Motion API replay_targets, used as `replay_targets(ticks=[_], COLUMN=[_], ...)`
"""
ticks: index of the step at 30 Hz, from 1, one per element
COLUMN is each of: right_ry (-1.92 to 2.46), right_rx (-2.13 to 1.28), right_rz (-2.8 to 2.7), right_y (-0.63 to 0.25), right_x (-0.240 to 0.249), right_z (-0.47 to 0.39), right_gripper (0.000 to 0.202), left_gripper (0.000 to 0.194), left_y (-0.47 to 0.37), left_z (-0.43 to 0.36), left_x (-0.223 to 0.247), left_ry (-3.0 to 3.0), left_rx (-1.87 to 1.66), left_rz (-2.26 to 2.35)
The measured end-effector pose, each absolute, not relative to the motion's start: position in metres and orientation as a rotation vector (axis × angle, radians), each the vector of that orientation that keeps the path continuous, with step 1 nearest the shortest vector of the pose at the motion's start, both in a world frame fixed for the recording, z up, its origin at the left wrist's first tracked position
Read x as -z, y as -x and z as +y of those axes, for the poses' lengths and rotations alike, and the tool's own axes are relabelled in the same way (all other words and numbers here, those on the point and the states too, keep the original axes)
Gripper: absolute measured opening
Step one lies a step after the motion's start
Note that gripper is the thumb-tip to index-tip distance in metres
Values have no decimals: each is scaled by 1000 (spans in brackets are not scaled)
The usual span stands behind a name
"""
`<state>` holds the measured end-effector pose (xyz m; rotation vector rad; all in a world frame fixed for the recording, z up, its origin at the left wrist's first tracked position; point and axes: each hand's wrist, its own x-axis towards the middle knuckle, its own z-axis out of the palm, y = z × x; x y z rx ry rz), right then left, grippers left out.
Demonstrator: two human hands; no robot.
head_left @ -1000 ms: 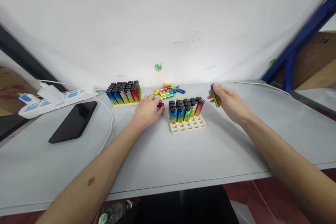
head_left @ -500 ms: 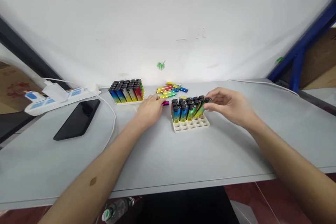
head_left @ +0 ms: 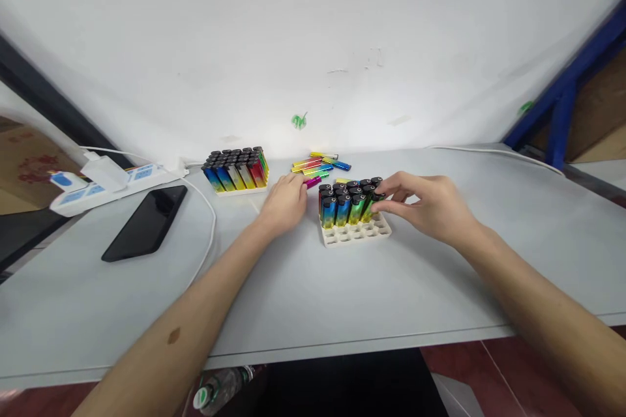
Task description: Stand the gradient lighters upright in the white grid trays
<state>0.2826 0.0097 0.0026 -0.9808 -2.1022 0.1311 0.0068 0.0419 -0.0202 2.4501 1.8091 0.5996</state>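
Observation:
A white rack [head_left: 356,235] with holes stands in front of me, its back rows filled with upright lighters in shiny blue, green and yellow with black tops. My right hand [head_left: 424,203] pinches a green-yellow lighter [head_left: 368,210] at the right end of the foremost filled row; it stands nearly upright in the rack. Left of the rack, my left hand [head_left: 284,204] is closed around a purple lighter [head_left: 313,182], whose end sticks out past the fingers. Loose metallic lighters [head_left: 321,163] lie in a pile behind, near the wall.
A second rack [head_left: 243,191] full of lighters stands back left. Further left are a black phone [head_left: 145,223], a power strip [head_left: 105,190] with plugs and a white cable [head_left: 214,225]. Below the table's front edge lies a plastic bottle [head_left: 221,391].
My right hand has brought the tilted green-yellow lighter left and down, more upright in the rack. The purple lighter in my left hand now shows more and points up to the right.

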Motion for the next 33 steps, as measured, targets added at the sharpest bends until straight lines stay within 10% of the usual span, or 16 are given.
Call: replay_targets(ticks=[21,33], right_ry=[828,869], right_rx=[272,-417], right_rz=[-1896,-1408], right_y=[-261,-264], right_x=[-4,-9], right_z=[8,16], right_gripper=[27,17], left_gripper=[24,40], left_y=[-28,-22], left_z=[19,28], left_x=[-4,9], left_ry=[-2653,-2646], left_rx=[-1666,-1390], left_rz=[1042,1357])
